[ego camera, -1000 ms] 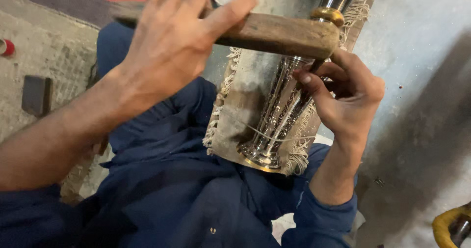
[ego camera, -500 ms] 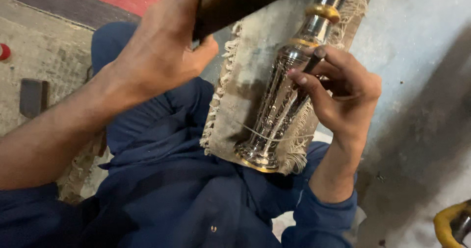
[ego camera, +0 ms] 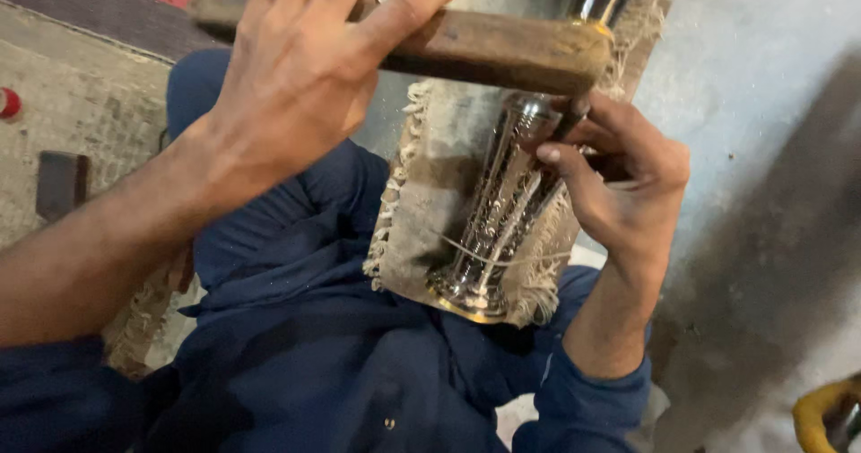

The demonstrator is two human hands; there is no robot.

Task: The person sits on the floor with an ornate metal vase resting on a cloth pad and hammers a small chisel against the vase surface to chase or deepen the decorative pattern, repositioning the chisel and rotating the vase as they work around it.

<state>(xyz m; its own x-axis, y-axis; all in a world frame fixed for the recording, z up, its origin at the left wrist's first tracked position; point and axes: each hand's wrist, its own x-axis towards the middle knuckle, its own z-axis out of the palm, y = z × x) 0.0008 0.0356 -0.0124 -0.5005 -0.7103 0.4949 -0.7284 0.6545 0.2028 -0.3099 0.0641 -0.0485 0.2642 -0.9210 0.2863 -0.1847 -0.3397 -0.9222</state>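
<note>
Down again since half a second ago: wooden mallet [ego camera: 484,49] in left hand [ego camera: 296,85], crosswise over upright metal vase [ego camera: 502,211]. Right hand [ego camera: 619,193] pinches a punch against the vase.

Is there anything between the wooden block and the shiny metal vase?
Yes. The right hand pinches a thin dark tool against the shiny metal vase, and the wooden block in the left hand sits right over that tool's top end. So the tool stands between the block and the vase.

Metalworking workshop: wooden mallet [ego camera: 484,49], bare concrete floor [ego camera: 762,103]
</note>
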